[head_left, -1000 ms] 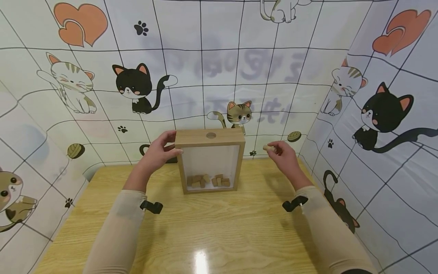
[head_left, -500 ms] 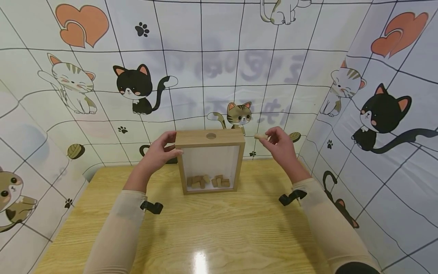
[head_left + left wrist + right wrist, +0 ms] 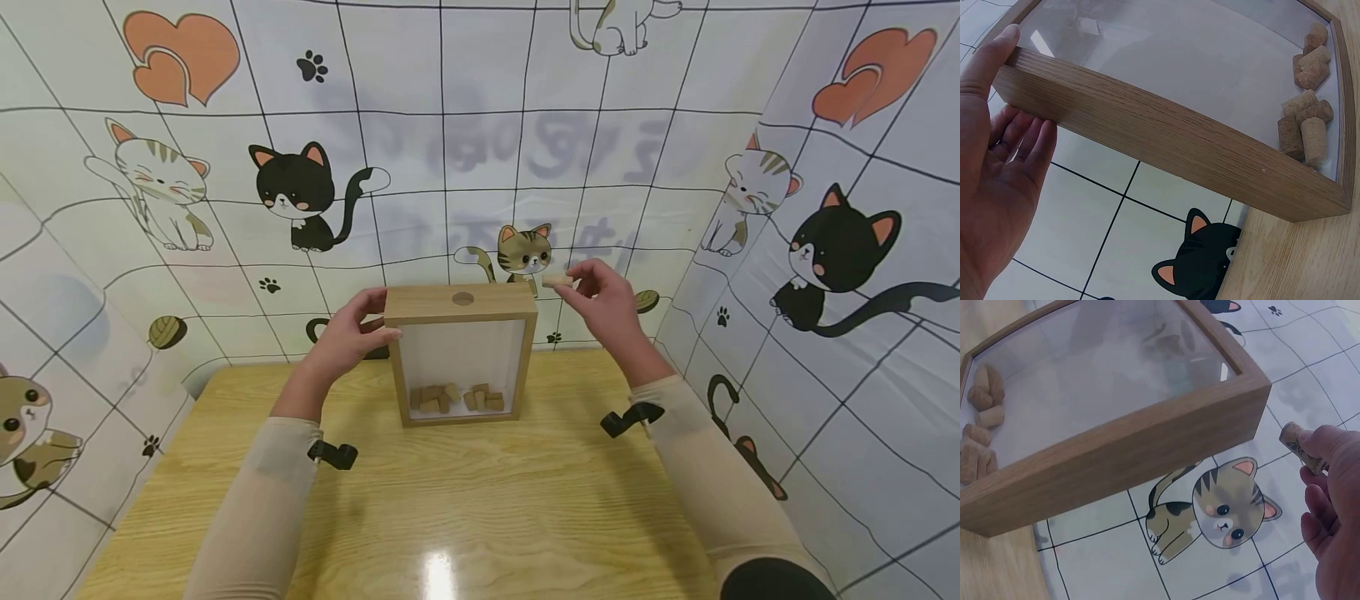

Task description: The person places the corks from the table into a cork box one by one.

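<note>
A wooden shadow box [image 3: 462,302] with a clear front stands upright on the table, a round hole in its top. Several corks [image 3: 1314,139] lie along its bottom in two clusters. My left hand [image 3: 351,335] grips the box's upper left corner, thumb on the front frame and fingers behind, as the left wrist view shows. My right hand [image 3: 606,302] pinches a single cork [image 3: 1298,442] between thumb and fingers. It holds that cork in the air just right of the box's top right corner, slightly above the top's level.
The wood-grain table [image 3: 480,500] spreads in front of the box. Behind and on both sides hangs a white gridded cloth [image 3: 480,158] printed with cats, hearts and paws. A black wrist mount [image 3: 332,454] sits on each sleeve.
My right hand has risen and moved left toward the box's top with the cork. The left hand, the box and the corks inside it have stayed put.
</note>
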Motion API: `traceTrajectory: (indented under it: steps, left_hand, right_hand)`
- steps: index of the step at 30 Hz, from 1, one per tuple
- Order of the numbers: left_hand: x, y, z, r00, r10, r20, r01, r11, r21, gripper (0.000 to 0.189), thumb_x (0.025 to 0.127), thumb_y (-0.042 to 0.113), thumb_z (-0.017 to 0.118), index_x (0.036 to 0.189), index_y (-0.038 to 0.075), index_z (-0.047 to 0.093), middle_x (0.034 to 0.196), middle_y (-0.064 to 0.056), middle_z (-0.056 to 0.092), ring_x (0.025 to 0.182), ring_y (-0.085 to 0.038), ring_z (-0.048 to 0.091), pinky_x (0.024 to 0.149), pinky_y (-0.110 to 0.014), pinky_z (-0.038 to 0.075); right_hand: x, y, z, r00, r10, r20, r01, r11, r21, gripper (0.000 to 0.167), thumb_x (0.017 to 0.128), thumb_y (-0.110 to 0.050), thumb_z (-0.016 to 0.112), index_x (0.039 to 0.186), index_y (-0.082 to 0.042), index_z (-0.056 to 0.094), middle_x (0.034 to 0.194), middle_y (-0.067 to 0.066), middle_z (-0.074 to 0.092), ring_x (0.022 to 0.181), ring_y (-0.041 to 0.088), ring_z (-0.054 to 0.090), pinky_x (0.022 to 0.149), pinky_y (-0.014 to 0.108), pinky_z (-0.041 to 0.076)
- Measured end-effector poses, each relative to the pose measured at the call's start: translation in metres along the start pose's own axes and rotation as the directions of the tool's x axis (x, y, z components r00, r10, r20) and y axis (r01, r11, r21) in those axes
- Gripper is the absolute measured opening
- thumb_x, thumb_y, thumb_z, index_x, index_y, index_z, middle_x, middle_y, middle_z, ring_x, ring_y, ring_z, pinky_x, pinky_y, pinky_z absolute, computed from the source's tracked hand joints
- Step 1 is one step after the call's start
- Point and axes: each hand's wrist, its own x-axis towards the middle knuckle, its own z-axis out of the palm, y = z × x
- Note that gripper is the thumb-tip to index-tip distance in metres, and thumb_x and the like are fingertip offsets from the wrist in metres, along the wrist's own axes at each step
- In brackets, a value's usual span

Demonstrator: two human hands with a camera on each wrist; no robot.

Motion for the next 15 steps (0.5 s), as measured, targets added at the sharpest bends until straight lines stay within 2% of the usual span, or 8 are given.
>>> traceTrajectory:
  steps: [6,15]
  left_hand:
    - [-0.001,-0.001,0.001,1.000,0.008,0.001,-0.008,1.000,-0.004,0.084,0.103,0.018,0.082,0.172,0.009,0.034,0.165,-0.021,0.043,0.156,-0.043,0.043,0.129,-0.054,0.042]
    - [-0.001,0.002,0.000,1.000,-0.002,0.002,0.002,1.000,-0.001,0.084,0.104,0.018,0.082,0.172,0.011,0.034,0.165,-0.019,0.044,0.156,-0.043,0.043,0.129,-0.054,0.041]
  right_hand:
    - [0.003,-0.015,0.006,1.000,0.000,0.024,0.000,1.000,0.016,0.024,0.102,-0.018,0.084,0.121,-0.008,0.074,0.091,0.007,0.064,0.082,0.023,0.058,0.068,0.033,0.045]
    - [0.011,-0.034,0.020,0.996,-0.053,0.068,0.053,0.999,0.007,0.024,0.102,-0.015,0.084,0.125,-0.010,0.080,0.084,0.008,0.063,0.075,0.024,0.054,0.064,0.034,0.041]
